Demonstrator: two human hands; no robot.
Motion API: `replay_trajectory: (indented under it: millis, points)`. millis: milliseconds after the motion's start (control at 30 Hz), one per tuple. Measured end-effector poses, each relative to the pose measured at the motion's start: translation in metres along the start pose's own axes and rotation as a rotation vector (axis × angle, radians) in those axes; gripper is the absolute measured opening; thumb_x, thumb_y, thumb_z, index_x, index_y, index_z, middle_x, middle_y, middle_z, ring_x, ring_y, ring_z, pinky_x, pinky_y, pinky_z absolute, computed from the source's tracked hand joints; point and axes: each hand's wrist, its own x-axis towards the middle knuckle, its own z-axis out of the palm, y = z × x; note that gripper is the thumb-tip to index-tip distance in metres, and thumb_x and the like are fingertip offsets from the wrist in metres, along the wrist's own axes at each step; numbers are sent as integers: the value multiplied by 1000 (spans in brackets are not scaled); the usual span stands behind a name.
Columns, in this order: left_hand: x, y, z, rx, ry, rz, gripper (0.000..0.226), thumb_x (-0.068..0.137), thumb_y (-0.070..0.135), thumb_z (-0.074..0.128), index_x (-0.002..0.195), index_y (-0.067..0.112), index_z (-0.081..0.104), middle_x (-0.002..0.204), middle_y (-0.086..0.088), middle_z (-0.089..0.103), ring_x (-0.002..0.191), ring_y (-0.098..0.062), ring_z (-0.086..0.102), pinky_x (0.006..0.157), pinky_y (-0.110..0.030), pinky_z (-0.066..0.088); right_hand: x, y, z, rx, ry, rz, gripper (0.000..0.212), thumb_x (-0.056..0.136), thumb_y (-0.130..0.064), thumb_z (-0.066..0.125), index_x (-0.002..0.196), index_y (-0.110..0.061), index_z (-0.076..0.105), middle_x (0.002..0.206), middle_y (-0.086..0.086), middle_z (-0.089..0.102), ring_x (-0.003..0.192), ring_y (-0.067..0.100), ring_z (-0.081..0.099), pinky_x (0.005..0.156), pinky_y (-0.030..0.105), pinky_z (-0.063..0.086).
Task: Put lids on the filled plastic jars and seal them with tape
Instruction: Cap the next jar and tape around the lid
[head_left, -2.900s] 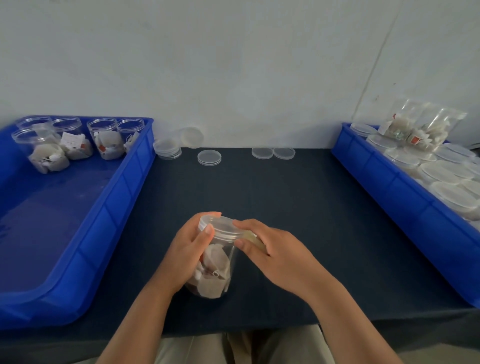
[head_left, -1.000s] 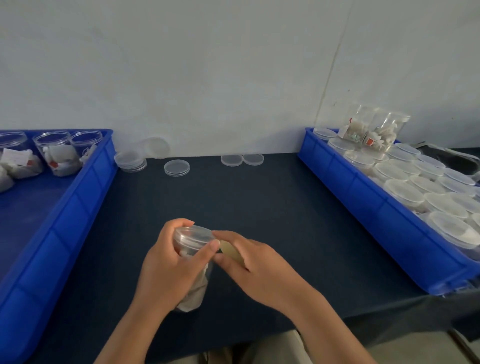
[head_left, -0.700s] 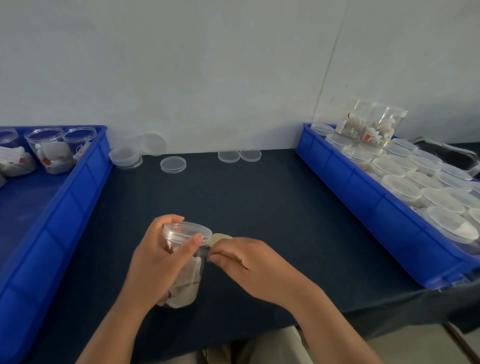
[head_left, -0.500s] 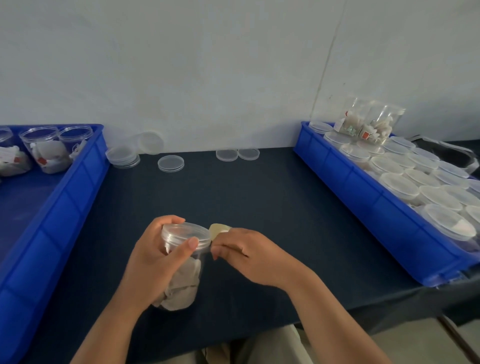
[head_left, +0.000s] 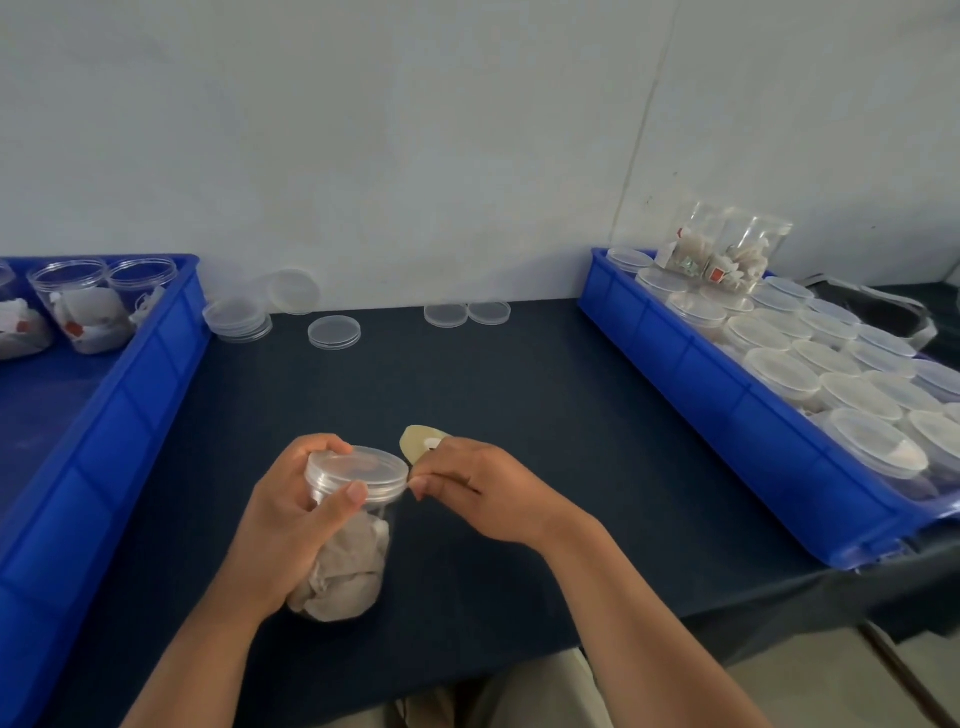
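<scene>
A clear plastic jar (head_left: 353, 566) filled with pale packets stands tilted on the dark table, with a clear lid (head_left: 358, 467) on top. My left hand (head_left: 291, 525) grips the jar just under the lid, thumb across the rim. My right hand (head_left: 478, 488) holds a small yellowish tape roll (head_left: 422, 441) right beside the lid, its fingertips at the lid's right edge. Any tape strip between roll and jar is too thin to make out.
A blue tray (head_left: 130, 415) at the left holds open filled jars (head_left: 85, 306). Loose lids (head_left: 236, 318) lie along the wall. A blue tray (head_left: 691, 379) at the right holds several lidded jars (head_left: 784, 371). The table's front edge is close to my body.
The view has shifted right. My right hand has lifted the tape roll up beside the lid, and the left hand has kept its grip on the jar.
</scene>
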Motion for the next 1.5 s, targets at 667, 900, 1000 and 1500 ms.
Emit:
replay_trajectory:
  millis: [667,900,1000,1500]
  points:
    - [4,0,4,69,-21,-30,60,74,74,59,122,39,57,115,30,63,104,5,64,79,-21,51,-2,-4,-6,-90,3,36,25,110,-44,48,96,-31,65,92,-16,61,90,5,57,82,22,47]
    - [-2,-3,11,46,138,-103,65,59,72,81,114,43,59,111,21,67,97,-5,71,74,-27,57,-18,-19,-6,-83,-96,71,26,109,-52,42,101,-39,63,95,-17,61,92,2,59,81,23,51]
    - [-4,-5,7,-35,139,-91,60,63,69,83,113,43,61,111,16,69,96,-10,74,70,-19,59,-22,-10,-16,-81,-106,54,22,107,-56,43,104,-45,62,104,-24,62,100,-2,59,84,11,45]
    - [-7,22,-23,-153,2,3,77,62,81,82,121,35,63,116,-5,70,103,-31,72,80,-44,61,-18,54,-65,-435,90,287,34,106,-52,39,99,-34,67,95,-11,56,84,10,56,76,39,54]
